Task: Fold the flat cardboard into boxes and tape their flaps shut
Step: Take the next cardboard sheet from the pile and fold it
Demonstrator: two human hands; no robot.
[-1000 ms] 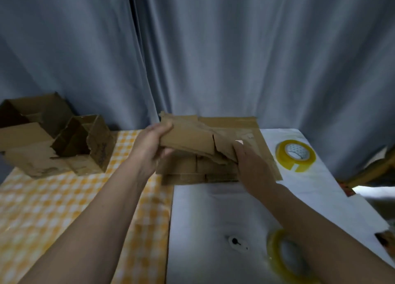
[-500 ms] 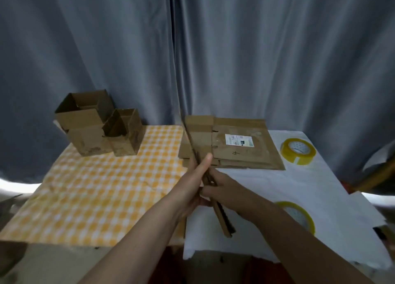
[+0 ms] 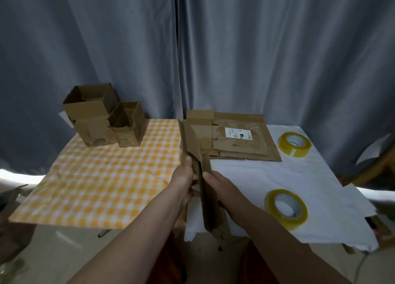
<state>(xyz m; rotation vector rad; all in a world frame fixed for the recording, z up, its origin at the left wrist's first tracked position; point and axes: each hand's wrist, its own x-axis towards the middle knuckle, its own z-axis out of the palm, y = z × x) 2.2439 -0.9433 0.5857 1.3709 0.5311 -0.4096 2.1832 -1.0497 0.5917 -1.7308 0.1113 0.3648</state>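
A: What sits at the far left?
B: Two folded boxes (image 3: 102,118), tops open, touching each other at the back edge of the desk (image 3: 64,208), on the yellow checked cloth (image 3: 102,176). The cloth in front of them lies bare up to its near edge.

A: And in the middle?
B: A flat piece of cardboard (image 3: 206,189) is held edge-on, standing upright over the seam between the checked cloth and the white cloth (image 3: 267,176). The left hand (image 3: 183,180) grips its left face, thumb up along it. The right hand (image 3: 215,185) grips its right face, fingers curled around.

A: Farther right?
B: A stack of flat cardboard (image 3: 239,142) at the back, a label on top. One tape roll (image 3: 294,143) lies just beside it; another tape roll (image 3: 286,207) lies near the front right edge.
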